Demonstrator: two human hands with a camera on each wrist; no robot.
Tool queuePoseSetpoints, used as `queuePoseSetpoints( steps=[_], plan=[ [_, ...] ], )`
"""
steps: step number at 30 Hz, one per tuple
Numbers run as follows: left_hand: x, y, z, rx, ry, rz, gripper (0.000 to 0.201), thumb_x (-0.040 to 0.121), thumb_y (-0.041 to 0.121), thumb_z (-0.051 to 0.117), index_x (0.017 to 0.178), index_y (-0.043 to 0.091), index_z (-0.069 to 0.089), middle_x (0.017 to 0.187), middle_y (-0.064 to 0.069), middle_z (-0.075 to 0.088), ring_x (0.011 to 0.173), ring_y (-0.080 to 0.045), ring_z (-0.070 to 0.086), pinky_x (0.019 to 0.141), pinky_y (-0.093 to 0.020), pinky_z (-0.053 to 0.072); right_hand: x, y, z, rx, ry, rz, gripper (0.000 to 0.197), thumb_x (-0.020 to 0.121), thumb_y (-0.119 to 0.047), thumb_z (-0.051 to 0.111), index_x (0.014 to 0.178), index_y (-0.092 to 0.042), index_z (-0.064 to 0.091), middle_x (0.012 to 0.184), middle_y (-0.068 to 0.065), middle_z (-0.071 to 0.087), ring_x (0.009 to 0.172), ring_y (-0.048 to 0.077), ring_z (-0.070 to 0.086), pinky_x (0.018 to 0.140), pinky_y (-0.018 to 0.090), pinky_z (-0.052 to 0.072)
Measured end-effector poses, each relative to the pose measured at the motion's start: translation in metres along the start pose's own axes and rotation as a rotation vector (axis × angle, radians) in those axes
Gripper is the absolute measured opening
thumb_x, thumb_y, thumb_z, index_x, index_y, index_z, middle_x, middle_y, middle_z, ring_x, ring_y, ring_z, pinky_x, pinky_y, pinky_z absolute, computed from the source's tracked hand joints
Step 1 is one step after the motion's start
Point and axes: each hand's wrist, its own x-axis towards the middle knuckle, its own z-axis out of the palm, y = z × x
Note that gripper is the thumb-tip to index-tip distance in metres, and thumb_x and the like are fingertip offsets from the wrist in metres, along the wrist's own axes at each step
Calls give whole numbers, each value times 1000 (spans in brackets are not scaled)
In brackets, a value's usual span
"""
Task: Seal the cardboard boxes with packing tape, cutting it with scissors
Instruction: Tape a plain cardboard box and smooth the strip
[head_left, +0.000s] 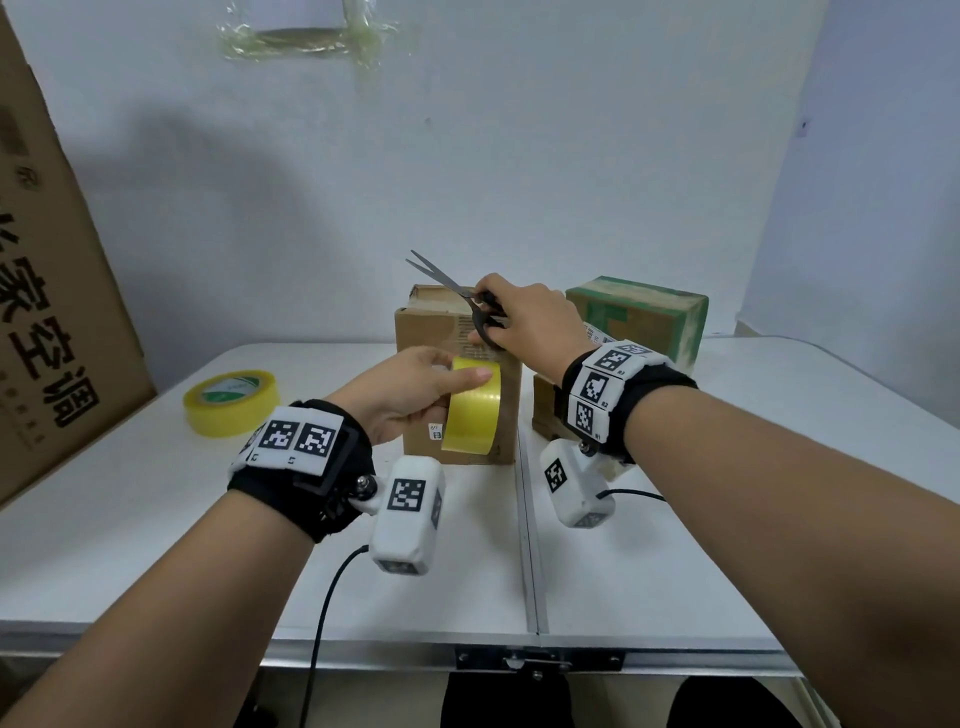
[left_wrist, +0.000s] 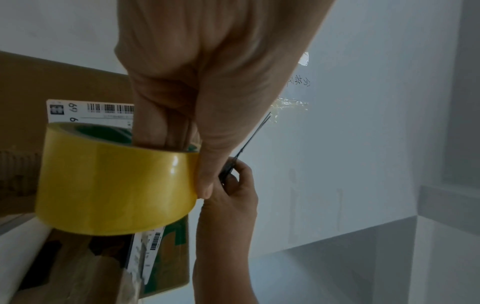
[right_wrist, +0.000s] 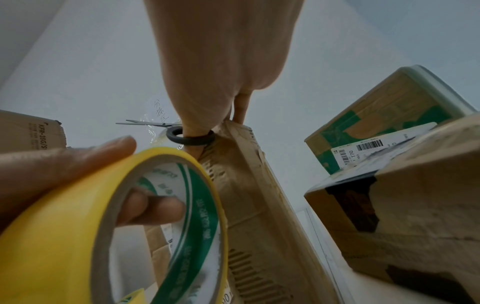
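Left hand (head_left: 415, 387) gripping yellow packing-tape roll (head_left: 472, 410) through its core against upright cardboard box (head_left: 457, 374); right hand (head_left: 524, 319) holding black scissors (head_left: 457, 291), blades slightly parted, above box top; roll probably light, stiff, slick-faced.

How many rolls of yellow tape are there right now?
2: one roll held in the left hand against the upright box; the other roll lies flat on the table, left.
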Motion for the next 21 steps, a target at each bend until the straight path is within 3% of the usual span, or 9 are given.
queuePoseSetpoints(
  steps=[3,5,6,8,9,12,14,17,21],
  plan=[
    [1,-3,-2,23,-54,-46,37,88,22,69,114,-2,62,107,-16,72,98,-25,70,86,-37,58,0,1,1,13,5,0,36,87,-41,63,118,-27,52,98,2,68,89,31,63,63,31,42],
    [-1,-14,-2,35,-45,-124,38,88,25,68,113,-3,62,93,-12,74,81,-21,73,71,-32,60,1,2,1,20,6,-1,37,87,-41,64,118,-27,52,98,2,68,88,29,62,62,30,41],
    [-2,-21,-3,17,-40,-159,37,89,26,67,113,-1,62,92,-10,75,80,-19,73,70,-31,59,1,2,2,18,6,-4,37,87,-42,64,118,-27,52,97,2,68,87,29,62,62,30,42],
    [-1,-27,-7,17,-46,-186,40,89,26,67,120,2,58,101,-11,73,90,-23,70,81,-35,57,2,1,4,11,13,-1,36,87,-41,63,118,-27,51,96,2,68,86,29,63,63,31,45],
    [-1,-25,-9,53,-34,-178,42,88,26,69,122,5,55,99,-12,71,86,-25,66,79,-35,56,3,0,5,5,15,2,35,87,-41,62,118,-27,51,96,2,68,86,29,63,64,32,46],
    [2,-21,-7,174,102,-77,54,80,19,78,119,22,42,82,-8,54,63,-19,45,56,-31,40,6,-2,6,-9,13,6,33,88,-38,59,118,-25,51,97,4,68,87,32,63,66,34,49],
    [2,-25,-1,172,158,45,63,78,11,79,120,30,36,93,-6,47,65,-16,45,47,-23,39,7,-4,7,-14,15,7,33,89,-36,57,118,-24,50,98,4,68,87,32,63,67,35,50],
    [-2,-29,-1,105,201,147,74,77,8,79,126,41,34,123,-5,39,92,-24,57,47,-22,50,8,-9,9,-35,21,3,32,90,-35,55,119,-22,50,98,4,67,87,32,62,65,34,47],
    [-7,-22,-12,-38,48,72,66,84,3,71,132,36,41,121,-6,57,79,-17,65,59,-27,58,11,-13,7,-59,24,-8,31,91,-33,55,118,-21,50,100,5,67,88,34,62,64,32,42]
  ],
)
